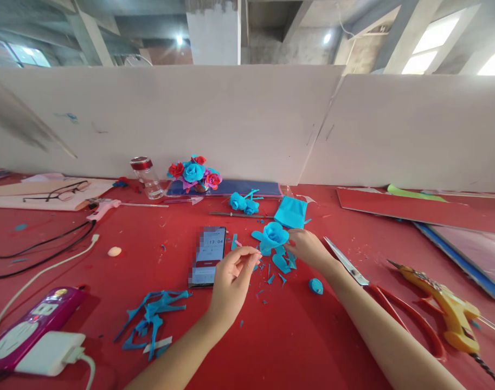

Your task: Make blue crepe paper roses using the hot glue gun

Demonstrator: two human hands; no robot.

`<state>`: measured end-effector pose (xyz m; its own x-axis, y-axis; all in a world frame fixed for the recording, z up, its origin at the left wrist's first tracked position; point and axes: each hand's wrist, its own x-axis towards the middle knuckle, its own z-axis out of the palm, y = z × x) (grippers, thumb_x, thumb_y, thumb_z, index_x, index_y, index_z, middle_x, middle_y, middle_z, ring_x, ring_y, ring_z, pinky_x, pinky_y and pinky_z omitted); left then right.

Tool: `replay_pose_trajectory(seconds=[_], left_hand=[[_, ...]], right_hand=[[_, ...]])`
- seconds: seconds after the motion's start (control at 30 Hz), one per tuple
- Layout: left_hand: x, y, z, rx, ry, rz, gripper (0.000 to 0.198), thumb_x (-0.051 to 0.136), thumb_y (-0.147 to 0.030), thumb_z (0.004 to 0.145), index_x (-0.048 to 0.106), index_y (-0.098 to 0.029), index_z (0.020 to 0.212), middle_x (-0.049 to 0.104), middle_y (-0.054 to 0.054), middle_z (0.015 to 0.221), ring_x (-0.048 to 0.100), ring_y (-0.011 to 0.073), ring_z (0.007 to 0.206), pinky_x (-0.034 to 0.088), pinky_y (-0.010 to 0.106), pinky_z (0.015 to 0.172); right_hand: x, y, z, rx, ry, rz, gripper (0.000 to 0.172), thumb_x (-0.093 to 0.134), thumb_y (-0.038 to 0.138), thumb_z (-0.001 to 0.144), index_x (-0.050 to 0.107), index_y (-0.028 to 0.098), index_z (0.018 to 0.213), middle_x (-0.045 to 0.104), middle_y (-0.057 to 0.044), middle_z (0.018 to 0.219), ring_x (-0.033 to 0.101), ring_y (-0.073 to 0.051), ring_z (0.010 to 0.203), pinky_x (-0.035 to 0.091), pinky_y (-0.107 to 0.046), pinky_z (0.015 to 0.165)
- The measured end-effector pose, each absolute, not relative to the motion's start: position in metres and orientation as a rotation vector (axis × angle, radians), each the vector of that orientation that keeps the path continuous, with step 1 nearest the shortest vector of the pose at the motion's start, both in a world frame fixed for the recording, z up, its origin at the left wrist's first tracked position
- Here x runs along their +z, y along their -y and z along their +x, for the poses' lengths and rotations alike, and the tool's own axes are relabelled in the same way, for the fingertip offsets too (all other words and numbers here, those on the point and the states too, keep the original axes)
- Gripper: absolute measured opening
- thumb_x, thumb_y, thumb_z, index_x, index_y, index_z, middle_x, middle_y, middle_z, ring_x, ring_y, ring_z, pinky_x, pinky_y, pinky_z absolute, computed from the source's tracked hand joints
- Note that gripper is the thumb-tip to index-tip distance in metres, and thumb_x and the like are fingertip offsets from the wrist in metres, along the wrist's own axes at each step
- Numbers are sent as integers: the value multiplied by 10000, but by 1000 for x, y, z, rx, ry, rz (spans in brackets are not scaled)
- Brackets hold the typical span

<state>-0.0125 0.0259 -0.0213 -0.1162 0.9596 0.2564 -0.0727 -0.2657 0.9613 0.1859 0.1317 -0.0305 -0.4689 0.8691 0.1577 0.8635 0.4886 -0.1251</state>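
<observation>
Through the head camera I have both hands over the red worktop [288, 352], close around a blue paper flower [275, 234] near the middle of the view, its petals opening upward. My left hand [233, 273] comes in below and to the left of the bloom, thumb and forefinger drawn narrow beside its lower edge; I cannot tell whether anything is pinched between them. My right hand [308, 248] reaches in from the other side, fingers curled by the right petals, but its fingertips are partly hidden, so I cannot tell how firmly it holds, if at all. Blue paper scraps [280, 263] lie just under the flower, and behind it sits a square blue sheet [290, 212], with small blue flowers [244, 203] to the left of that. The phone [210, 257], showing 13:04, lies by my left hand. A small blue roll [316, 286] rests just left of my right forearm; beyond that arm lie red-handled scissors [351, 264], spread apart, and a yellow glue gun [448, 303]. A bouquet [194, 172] stands at the back beside a glass bottle [147, 180].
</observation>
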Motion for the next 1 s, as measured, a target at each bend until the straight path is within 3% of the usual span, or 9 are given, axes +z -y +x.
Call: replay_pose_trajectory(seconds=[0.17,0.3,0.5,0.67,0.83,0.93,1.0], left_hand=[[-21,-26,-13,1525,-1089,1294,115,586,-301,811,630,-196,824,658,30,814,631,146,781,530,263,753],[-19,-25,-12,1533,-1093,1297,121,586,-303,810,629,-192,829,660,36,824,629,148,783,531,266,753],[-19,-24,-12,1530,-1119,1293,150,581,-324,808,630,-182,816,669,44,824,634,153,766,534,262,728],[-19,-25,-12,1520,-1150,1280,153,583,-328,803,633,-184,819,674,45,822,636,154,758,532,264,729],[-17,-25,-13,1538,-1146,1260,152,589,-326,798,633,-182,820,677,46,830,644,158,768,530,260,728],[-16,-25,-14,1550,-1138,1244,143,586,-315,802,629,-180,823,676,41,826,645,156,783,524,249,730],[-15,-25,-14,1556,-1131,1248,140,585,-311,805,628,-178,819,674,38,820,644,153,781,520,245,732]], right_hand=[[-31,-131,183,90,2458,-1500,183,479,175,789,627,181,681,653,-68,769,596,-199,778,396,-252,626],[-35,-133,184,157,2289,-1537,176,484,157,776,652,175,823,680,-77,912,612,-199,844,431,-255,685],[-43,-136,187,247,2065,-1541,166,507,134,723,637,203,799,710,-26,828,646,-175,712,466,-244,614],[-25,-134,187,218,1901,-1429,248,438,223,809,641,165,940,695,-87,944,636,-215,887,480,-331,787],[1,-92,183,356,2101,-1198,227,485,191,799,702,242,841,719,-24,886,651,-187,839,508,-294,764],[-3,-49,181,488,2539,-880,406,362,53,831,676,262,984,687,-17,1043,609,-157,990,475,-288,871],[-11,-22,183,496,2786,-803,582,333,-54,733,601,249,1150,609,-19,1206,498,-171,1173,412,-325,978]])
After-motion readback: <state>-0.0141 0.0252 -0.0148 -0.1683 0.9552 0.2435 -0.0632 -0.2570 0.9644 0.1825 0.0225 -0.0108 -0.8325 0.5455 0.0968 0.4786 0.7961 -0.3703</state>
